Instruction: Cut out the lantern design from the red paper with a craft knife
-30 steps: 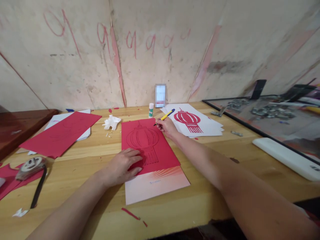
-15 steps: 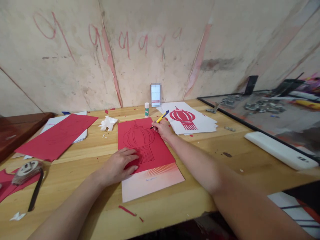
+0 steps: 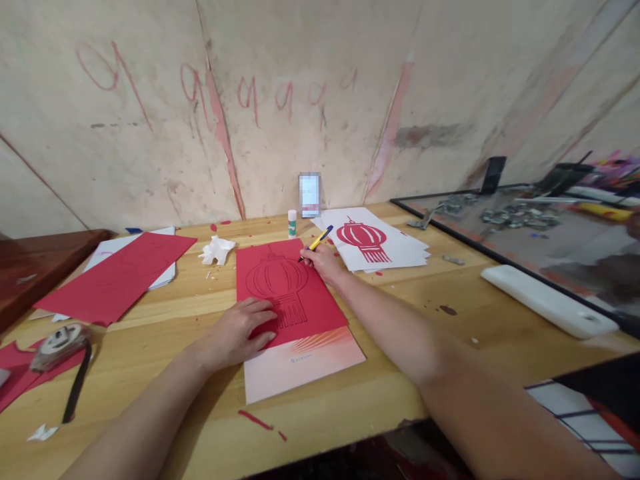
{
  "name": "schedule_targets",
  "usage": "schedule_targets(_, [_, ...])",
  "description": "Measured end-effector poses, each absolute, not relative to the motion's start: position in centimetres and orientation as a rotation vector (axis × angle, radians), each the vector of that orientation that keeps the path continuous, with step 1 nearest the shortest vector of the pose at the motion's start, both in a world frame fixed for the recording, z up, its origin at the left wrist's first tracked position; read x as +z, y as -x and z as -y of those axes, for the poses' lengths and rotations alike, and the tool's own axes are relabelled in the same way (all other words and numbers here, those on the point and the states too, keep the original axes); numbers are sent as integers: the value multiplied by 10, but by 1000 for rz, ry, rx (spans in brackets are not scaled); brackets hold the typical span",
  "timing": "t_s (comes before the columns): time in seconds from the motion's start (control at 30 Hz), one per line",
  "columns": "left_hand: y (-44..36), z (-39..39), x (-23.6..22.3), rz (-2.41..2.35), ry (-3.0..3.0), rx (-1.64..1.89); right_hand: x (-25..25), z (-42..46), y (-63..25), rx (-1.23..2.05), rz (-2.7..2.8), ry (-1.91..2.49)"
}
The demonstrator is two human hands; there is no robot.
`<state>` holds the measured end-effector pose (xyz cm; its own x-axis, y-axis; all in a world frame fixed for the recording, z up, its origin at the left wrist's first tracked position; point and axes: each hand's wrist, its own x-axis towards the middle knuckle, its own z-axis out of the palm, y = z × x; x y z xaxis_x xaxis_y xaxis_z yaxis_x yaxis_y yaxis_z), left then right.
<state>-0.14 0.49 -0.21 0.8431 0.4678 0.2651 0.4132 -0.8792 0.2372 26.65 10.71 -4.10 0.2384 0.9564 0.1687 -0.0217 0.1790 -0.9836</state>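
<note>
A sheet of red paper [image 3: 325, 310] bears a dark line drawing of a lantern with a tassel. My left hand [image 3: 249, 328] lies on the lower left of this sheet, fingers flat and spread over the tassel's edge. A yellow pen [image 3: 319, 239] with a blue end is pinched in my right hand [image 3: 323, 261]. Its dark tip points at the upper right of the lantern outline; whether it touches the paper I cannot tell. Beneath the red paper, a pale booklet or card [image 3: 305, 377] with an orange pattern sticks out at the front.
White sheets [image 3: 410, 250] with a red paper lantern lie back right. A glue stick [image 3: 292, 225] and a phone [image 3: 309, 195] stand behind. Crumpled tissue [image 3: 217, 251], more red paper [image 3: 120, 280] and a tape measure [image 3: 61, 343] are leftward. A long white object [image 3: 547, 303] lies right.
My right hand and the pen have shifted slightly down along the upper right of the lantern drawing. My left hand stays on the paper. The camera view has turned a little.
</note>
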Motion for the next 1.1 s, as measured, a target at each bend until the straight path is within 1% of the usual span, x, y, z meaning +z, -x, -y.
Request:
schedule_targets(0.13, [2,-5,-1,-712,-2859,455,-44,-108,-267,915,1100,1168])
schedule_targets(0.73, [1,-5,-4,-701,-2861,456,-49,-108,-269,660,1337,1323])
schedule_targets(1.1, [1,-4,-3,-686,-2900,457,-46,-104,-266,589,1388,1383])
